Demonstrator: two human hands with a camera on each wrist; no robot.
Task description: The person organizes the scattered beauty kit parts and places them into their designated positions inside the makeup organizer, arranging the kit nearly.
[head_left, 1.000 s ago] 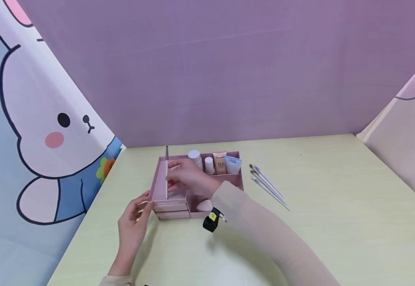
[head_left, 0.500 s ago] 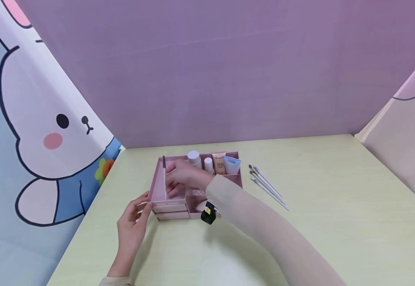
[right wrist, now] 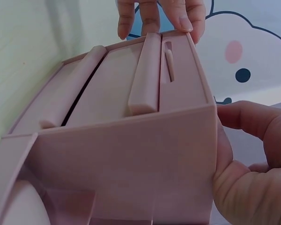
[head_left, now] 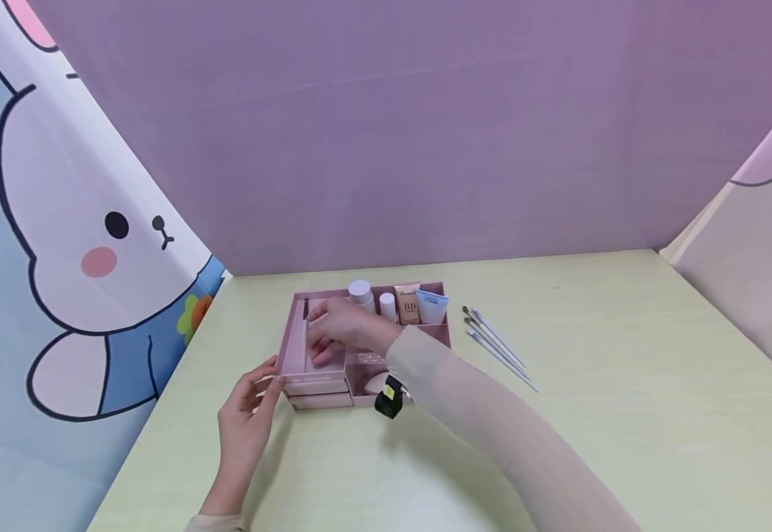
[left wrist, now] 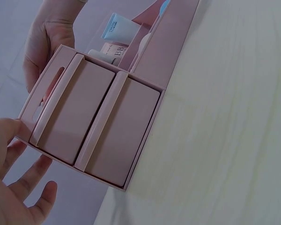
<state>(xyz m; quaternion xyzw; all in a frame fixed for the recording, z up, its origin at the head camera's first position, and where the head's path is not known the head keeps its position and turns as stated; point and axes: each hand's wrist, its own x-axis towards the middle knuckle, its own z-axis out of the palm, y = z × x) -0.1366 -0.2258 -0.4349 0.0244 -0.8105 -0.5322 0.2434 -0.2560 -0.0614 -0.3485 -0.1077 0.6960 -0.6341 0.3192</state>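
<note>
Organizer [head_left: 319,385] set on table [head_left: 625,384]; bottles [head_left: 360,290] and tubes [head_left: 409,306] held at rear, one brush [head_left: 305,336] in left tray [head_left: 293,350]; loose brushes [head_left: 501,358] laid right.

On the pale worktop [head_left: 625,384], the left hand [head_left: 250,417] touches the front left corner of a pink organizer [head_left: 315,376]. The right hand [head_left: 346,325] is over its top left tray, fingers bent just beside a slim, pale-handled brush [head_left: 305,343]; whether they pinch it cannot be told. The brush's dark end points toward the purple backdrop [head_left: 425,148]. A wide white-capped bottle [head_left: 360,292], a smaller bottle [head_left: 388,306], a BB tube [head_left: 410,307] and a blue-and-white tube [head_left: 432,308] stand in the back compartments. More brushes [head_left: 494,347] lie to the right.
</note>
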